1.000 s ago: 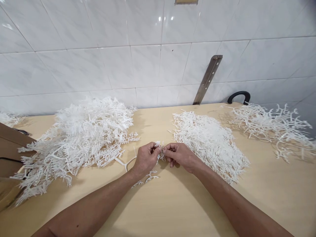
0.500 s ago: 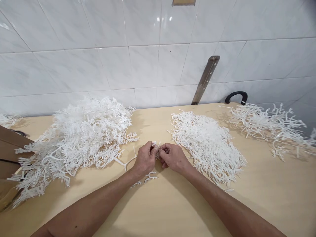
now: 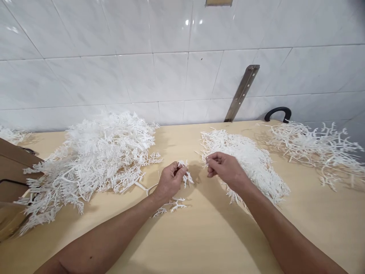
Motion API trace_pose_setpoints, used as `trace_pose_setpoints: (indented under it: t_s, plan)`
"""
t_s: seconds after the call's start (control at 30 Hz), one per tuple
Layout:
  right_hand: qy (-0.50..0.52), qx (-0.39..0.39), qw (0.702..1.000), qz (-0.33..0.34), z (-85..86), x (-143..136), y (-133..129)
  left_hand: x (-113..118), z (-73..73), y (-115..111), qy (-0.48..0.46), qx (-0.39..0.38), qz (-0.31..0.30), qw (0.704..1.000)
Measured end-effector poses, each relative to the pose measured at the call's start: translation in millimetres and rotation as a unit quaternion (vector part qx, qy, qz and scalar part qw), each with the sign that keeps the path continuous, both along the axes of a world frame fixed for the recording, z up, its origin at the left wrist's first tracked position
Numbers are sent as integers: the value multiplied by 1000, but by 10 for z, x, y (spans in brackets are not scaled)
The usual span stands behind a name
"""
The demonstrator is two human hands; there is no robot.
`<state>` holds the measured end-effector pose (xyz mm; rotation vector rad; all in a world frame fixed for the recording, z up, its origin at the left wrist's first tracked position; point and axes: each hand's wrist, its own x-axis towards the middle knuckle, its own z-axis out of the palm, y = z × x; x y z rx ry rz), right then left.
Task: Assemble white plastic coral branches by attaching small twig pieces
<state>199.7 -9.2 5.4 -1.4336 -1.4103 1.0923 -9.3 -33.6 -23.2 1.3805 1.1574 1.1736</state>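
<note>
My left hand [image 3: 170,182] pinches a white branched piece [image 3: 187,177] whose small twigs stick out past the fingertips. Thin white stems [image 3: 173,205] hang or lie below that hand. My right hand [image 3: 224,167] is closed in a pinch, with a tiny white bit at the fingertips, over the left edge of a pile of small white pieces [image 3: 248,152]. Left of my hands is a large heap of white branched pieces [image 3: 111,148].
Bare, open-branched white stems [image 3: 316,146] lie at the right of the wooden table [image 3: 182,243]. Behind them is a black curved handle [image 3: 278,110]. A metal strip [image 3: 242,93] leans on the tiled wall. A brown box [image 3: 17,160] stands at the left edge.
My right hand has moved right, away from my left hand, to the edge of the small-piece pile. My left hand stays nearly in place, and more of its white piece shows.
</note>
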Motion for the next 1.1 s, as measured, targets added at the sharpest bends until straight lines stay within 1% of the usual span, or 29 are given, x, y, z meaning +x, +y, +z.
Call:
trace_pose_setpoints:
  t_s: [0.03, 0.07, 0.13, 0.2, 0.23, 0.27, 0.3, 0.33, 0.37, 0.4, 0.43, 0.47, 0.5, 0.57, 0.6, 0.67, 0.83, 0.93, 1.03, 1.1]
  plan:
    - [-63, 48, 996, -51, 39, 57, 2, 2, -1, 2, -3, -3, 3, 1000]
    - [-121, 109, 981, -103, 80, 114, 3, 3, 0, 3, -6, -7, 7, 1000]
    - [-218, 240, 930, -172, 153, 213, 3, 7, 0, 5, -14, -13, 11, 1000]
    - [-280, 334, 877, -202, 206, 265, -1, 11, -2, 8, -26, -15, 14, 999]
    - [-296, 359, 860, -208, 222, 264, -9, 12, -4, 9, -31, -15, 14, 999]
    - [-300, 371, 853, -212, 230, 242, -22, 13, -7, 9, -34, -16, 15, 999]
    - [-293, 369, 857, -208, 230, 199, -41, 14, -8, 8, -37, -17, 15, 999]
    - [-275, 353, 872, -197, 223, 138, -66, 14, -9, 7, -37, -17, 15, 999]
    - [-247, 323, 898, -171, 210, 64, -96, 14, -9, 5, -35, -16, 14, 999]
    - [-212, 267, 932, -125, 192, -18, -129, 14, -8, 3, -32, -14, 14, 999]
    - [-169, 195, 964, -67, 171, -101, -161, 13, -6, 2, -28, -9, 13, 999]
    - [-128, 118, 985, -7, 146, -178, -191, 12, -3, 2, -23, -4, 13, 1000]
    - [-96, 62, 993, 41, 120, -244, -216, 12, 0, 2, -19, 1, 13, 1000]
    - [-47, 1, 993, 112, 64, -333, -246, 12, 9, 2, -9, 8, 15, 1000]
    - [-34, -13, 991, 131, 36, -356, -252, 14, 15, 1, -5, 11, 16, 1000]
    - [-28, -25, 989, 144, -13, -372, -252, 20, 27, -4, 5, 15, 17, 1000]
    - [-66, -36, 988, 138, -73, -389, -245, 29, 49, -20, 23, 13, 24, 999]
    - [-108, -4, 987, 115, -73, -416, -254, 24, 45, -21, 30, 7, 32, 999]
    - [-172, 63, 980, 81, -68, -438, -264, 22, 40, -17, 28, -3, 24, 999]
    - [-203, 104, 971, 75, -72, -447, -269, 24, 39, -17, 27, -5, 20, 999]
